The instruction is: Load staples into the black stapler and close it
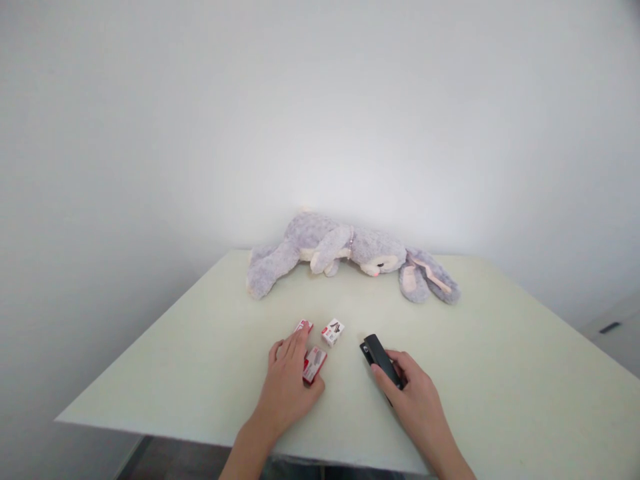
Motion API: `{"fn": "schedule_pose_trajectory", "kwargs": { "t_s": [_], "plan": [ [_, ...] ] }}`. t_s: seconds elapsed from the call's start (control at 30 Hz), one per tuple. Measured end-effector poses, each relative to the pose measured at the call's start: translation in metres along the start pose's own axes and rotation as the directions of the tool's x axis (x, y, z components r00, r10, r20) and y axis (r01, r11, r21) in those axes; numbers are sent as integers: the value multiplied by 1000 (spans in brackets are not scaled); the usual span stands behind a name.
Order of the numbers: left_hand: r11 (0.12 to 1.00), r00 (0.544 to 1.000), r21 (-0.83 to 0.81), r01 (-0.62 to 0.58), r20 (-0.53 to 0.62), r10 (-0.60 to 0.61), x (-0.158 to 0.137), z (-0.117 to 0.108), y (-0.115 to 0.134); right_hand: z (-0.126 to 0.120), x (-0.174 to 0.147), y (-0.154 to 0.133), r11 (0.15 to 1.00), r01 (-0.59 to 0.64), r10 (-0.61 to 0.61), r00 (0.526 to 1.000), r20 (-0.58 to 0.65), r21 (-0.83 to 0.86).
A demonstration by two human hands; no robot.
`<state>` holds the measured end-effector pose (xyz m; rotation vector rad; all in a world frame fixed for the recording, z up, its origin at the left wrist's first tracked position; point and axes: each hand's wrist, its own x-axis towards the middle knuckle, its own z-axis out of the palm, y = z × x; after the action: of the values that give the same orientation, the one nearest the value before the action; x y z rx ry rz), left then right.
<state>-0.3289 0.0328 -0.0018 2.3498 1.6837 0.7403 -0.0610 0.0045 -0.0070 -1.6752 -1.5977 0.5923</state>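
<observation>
A black stapler (381, 360) is held in my right hand (417, 390), its front end pointing away from me and slightly left. The thumb is on its near left side and the fingers are on its right. My left hand (287, 383) rests low over the table with its fingers stretched forward and the thumb apart. A red and white small box (315, 364) lies between that thumb and index finger, its top showing a picture of staples. Another red and white box (304, 325) is partly hidden under the fingertips. Just beyond stands a white small box (333, 332) with red and black print.
A grey plush rabbit (345, 247) lies on its side along the back of the pale table (200, 360), its ears to the right. Behind it rises a white wall (320, 120). The table's front edge runs beneath my forearms.
</observation>
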Motion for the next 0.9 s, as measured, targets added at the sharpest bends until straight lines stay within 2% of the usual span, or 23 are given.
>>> {"fn": "schedule_pose_trajectory", "kwargs": {
  "t_s": [0.13,0.27,0.4,0.57,0.73,0.9],
  "plan": [
    [997,996,-36,-64,61,66,6,-2,15,-1,0,-1,1000,7,-7,1000,6,-1],
    [990,988,-39,-132,71,134,14,3,25,2,6,-4,998,-60,60,998,-1,-36],
    [995,995,-13,-102,-19,102,15,16,28,14,18,-17,996,-91,90,995,45,13],
    [1000,990,-10,-23,-139,22,3,27,23,46,18,-44,993,-46,32,992,119,112],
    [999,979,-3,45,-197,-45,-12,19,-7,82,8,-80,960,20,-68,984,166,279],
    [996,974,7,94,-209,-91,-22,-4,-68,125,16,-113,917,62,-174,951,256,395]
  ]
}}
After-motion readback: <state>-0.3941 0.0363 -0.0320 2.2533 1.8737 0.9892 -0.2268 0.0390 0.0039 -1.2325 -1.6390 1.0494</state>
